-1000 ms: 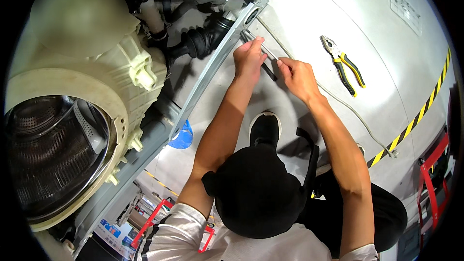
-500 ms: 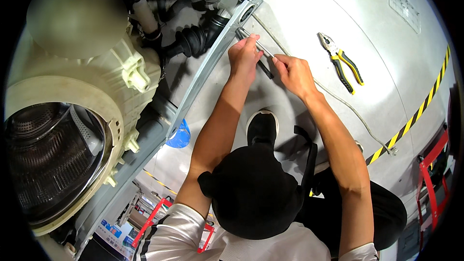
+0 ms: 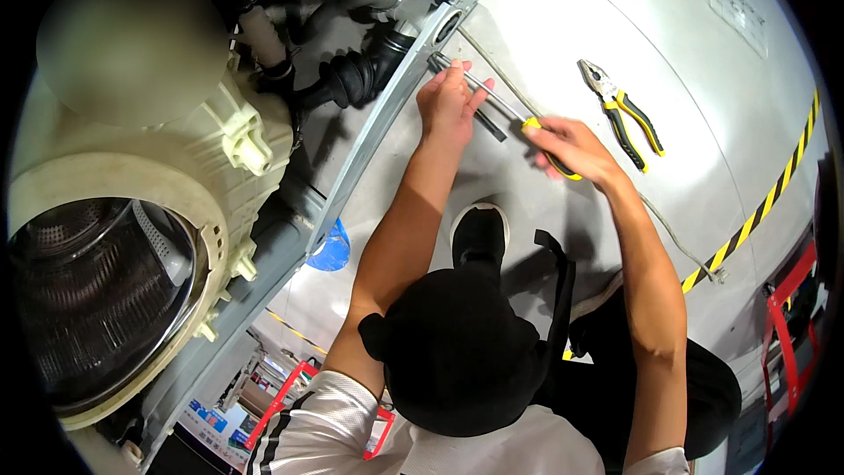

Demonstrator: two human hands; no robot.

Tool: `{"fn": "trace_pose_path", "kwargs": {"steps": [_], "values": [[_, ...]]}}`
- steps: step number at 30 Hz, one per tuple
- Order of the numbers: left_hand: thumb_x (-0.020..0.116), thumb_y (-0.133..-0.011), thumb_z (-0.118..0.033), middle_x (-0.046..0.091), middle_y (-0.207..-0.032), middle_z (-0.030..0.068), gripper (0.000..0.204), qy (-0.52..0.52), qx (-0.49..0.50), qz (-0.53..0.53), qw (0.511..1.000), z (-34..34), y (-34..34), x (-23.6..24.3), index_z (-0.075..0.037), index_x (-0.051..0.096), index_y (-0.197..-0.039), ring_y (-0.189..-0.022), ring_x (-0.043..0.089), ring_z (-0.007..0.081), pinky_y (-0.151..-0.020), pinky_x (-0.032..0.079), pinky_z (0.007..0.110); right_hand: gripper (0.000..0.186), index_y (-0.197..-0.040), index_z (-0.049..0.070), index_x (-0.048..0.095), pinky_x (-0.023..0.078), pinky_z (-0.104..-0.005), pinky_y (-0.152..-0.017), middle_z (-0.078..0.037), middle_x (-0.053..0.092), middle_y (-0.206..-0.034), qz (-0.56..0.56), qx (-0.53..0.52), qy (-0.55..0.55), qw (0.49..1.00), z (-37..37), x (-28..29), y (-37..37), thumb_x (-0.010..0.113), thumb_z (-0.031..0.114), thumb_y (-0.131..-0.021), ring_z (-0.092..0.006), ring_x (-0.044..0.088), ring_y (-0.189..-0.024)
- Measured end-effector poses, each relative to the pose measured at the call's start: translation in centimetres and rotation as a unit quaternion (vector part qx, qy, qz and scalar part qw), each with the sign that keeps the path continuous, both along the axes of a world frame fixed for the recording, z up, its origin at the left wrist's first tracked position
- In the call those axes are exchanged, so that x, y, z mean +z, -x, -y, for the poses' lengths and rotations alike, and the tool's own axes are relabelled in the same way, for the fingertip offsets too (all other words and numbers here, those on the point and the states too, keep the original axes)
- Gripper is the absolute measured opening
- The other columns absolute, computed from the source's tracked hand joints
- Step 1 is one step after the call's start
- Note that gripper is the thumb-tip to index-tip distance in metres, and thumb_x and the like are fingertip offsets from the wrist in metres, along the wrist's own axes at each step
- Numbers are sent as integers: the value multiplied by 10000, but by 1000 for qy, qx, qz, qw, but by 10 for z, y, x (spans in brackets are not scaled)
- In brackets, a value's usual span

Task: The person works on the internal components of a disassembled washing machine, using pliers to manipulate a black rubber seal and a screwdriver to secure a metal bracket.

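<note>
A screwdriver with a slim metal shaft runs slantwise toward the grey metal edge of an opened washing machine frame. Around its yellow and black handle my right hand is closed. Close to the frame, my left hand pinches the shaft near its tip, with some other fingers lifted. A dark narrow bar reaches out from under my left hand; its other end lies by the frame edge. Where the screwdriver tip touches is partly hidden by my fingers.
Yellow and black pliers lie on the floor at the right. A grey cable curves past my right forearm toward striped floor tape. Left stand the machine's drum and a black ribbed hose; a blue round object sits below the frame.
My right hand has moved back, right and down, from the shaft to the screwdriver's handle, which now shows. My left hand stays near the frame, its fingers slightly more spread.
</note>
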State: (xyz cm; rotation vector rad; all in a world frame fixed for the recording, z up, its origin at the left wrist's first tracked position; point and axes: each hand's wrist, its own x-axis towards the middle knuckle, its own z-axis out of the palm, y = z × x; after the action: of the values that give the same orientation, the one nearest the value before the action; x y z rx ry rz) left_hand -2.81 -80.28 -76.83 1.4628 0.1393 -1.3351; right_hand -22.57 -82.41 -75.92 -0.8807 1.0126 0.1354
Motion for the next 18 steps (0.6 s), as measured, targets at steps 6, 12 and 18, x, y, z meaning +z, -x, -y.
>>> {"fn": "trace_pose_path", "kwargs": {"steps": [6,12,18], "values": [[505,-921,-187,287,-604,-52,299,-7,-6,22,1000,-1,7,-1,66,514,-1081,-492,271,38,-870,515,393,467,-950,57,561,198,-185,-309,36,366,-488,80,-261,-342,899,-34,-6,24,462,511,-900,-38,250,-329],[514,-923,-154,258,-580,-59,234,2,3,11,1000,1,5,-4,56,504,-1026,-483,262,36,-934,473,430,366,-891,62,564,168,-193,-313,54,338,-470,42,-284,-280,916,-36,-14,15,566,428,-877,-26,221,-332],[517,-925,-167,250,-585,-62,258,11,-9,28,999,2,8,-1,63,497,-1041,-490,257,37,-922,484,418,338,-971,17,632,446,-270,-523,-26,595,-677,-94,-163,384,904,-59,-21,10,720,285,-784,-137,565,-569]]}}
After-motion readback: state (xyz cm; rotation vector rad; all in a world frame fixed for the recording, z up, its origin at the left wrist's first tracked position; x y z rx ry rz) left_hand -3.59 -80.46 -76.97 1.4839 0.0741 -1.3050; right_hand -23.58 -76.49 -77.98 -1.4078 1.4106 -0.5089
